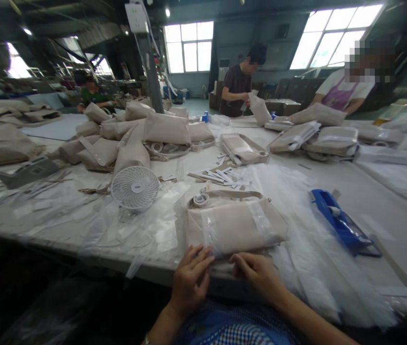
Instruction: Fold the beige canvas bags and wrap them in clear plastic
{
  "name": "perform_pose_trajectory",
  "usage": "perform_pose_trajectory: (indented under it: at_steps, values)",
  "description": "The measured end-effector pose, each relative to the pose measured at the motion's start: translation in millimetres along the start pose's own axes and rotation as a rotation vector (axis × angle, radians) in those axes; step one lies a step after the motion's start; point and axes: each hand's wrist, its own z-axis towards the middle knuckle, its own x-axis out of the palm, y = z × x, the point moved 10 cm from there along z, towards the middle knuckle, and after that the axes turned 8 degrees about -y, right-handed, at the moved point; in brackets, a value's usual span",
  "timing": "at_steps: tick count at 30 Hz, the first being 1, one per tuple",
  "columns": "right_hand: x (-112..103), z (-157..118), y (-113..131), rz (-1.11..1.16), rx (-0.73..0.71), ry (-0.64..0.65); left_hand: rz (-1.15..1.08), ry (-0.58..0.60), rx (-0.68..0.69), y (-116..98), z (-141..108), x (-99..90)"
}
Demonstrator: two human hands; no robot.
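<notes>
A folded beige bag (235, 223) in clear plastic wrapping lies at the table's front edge, with a rolled strap at its top left. My left hand (192, 273) is at the bag's lower left corner, its fingers extended and holding nothing visible. Just below the bag's front edge is my right hand (255, 273), with its fingers curled in; whether anything is between them is hidden. Clear plastic sleeves (311, 258) are spread to the right of the bag.
A white fan (135, 188) stands left of the bag, and a blue tape dispenser (343, 223) lies to the right. Paper strips (221, 175) are scattered behind. Piled beige bags (167, 128) cover the back left. Several people work across the table.
</notes>
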Motion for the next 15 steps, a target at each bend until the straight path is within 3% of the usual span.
perform_pose_trajectory:
  at_steps: [2,3,5,8,11,15]
  values:
    - [11.1,-17.3,-42.6,0.335,0.397,0.011,-0.022,-0.061,-0.164,23.3,12.4,-6.7]
    - [18.8,-22.2,-52.9,0.496,0.525,0.007,0.012,-0.105,-0.247,37.2,18.5,-8.7]
    - [28.7,-17.7,-53.3,0.777,0.619,-0.043,0.086,-0.156,-0.367,60.5,29.4,-4.8]
    - [34.3,-1.0,-40.6,1.056,0.639,-0.172,0.051,-0.103,-0.428,72.5,38.8,17.8]
    - [40.6,-0.3,-35.6,1.171,0.676,-0.255,0.043,-0.092,-0.441,58.1,33.1,22.6]
    - [45.4,-10.8,-28.5,1.241,0.562,-0.190,0.047,-0.217,-0.241,8.6,22.2,-7.6]
